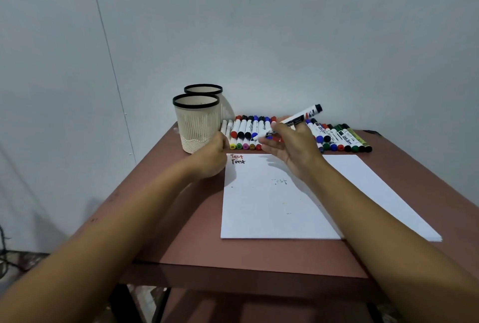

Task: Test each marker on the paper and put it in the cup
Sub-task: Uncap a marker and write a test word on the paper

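My right hand (293,147) pinches a white marker with a black end (302,116), held slanted above the row of markers (339,137). That row lies along the table's far edge, with several caps in red, black, blue and green. My left hand (211,158) rests at the paper's top left corner, beside the near cream cup (195,125); its fingers are hidden from me. The white paper (272,206) carries "Test" in red and in black at the top left, plus a faint "Test" mid-sheet.
A second cream cup (204,89) with a black rim stands behind the first, against the grey wall. The reddish-brown table (197,232) has its front edge close to me and drops off on the left side.
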`<state>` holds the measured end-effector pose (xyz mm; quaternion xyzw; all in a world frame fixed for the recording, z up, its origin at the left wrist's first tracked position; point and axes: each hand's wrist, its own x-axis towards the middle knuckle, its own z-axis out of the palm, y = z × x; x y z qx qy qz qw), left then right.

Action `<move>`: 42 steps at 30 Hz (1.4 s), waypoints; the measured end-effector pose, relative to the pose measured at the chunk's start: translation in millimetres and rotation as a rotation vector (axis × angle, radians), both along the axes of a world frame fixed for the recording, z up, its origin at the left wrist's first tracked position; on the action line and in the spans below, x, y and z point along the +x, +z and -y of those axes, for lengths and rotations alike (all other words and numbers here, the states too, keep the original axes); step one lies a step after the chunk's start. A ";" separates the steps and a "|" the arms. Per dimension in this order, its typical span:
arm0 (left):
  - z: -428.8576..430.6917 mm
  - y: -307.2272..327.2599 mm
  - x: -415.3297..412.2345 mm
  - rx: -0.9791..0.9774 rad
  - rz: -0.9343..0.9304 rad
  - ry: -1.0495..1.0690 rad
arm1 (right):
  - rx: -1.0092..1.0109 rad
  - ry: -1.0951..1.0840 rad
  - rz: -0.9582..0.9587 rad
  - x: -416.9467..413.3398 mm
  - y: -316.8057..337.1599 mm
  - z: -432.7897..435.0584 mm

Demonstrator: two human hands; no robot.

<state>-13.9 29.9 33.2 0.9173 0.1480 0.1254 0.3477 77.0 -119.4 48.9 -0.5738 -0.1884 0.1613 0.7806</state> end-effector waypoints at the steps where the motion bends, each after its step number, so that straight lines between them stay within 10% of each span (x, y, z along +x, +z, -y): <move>1: -4.0 0.1 -2.6 -0.004 -0.013 0.001 | -0.036 -0.021 0.042 -2.9 0.7 -5.1; 16: -23.6 -22.7 0.7 -0.695 0.328 0.135 | -0.369 -0.110 0.228 -3.9 -44.2 -48.9; 42: -29.2 -26.3 4.9 -0.752 0.338 0.132 | -0.378 -0.060 0.285 -5.3 -46.3 -50.5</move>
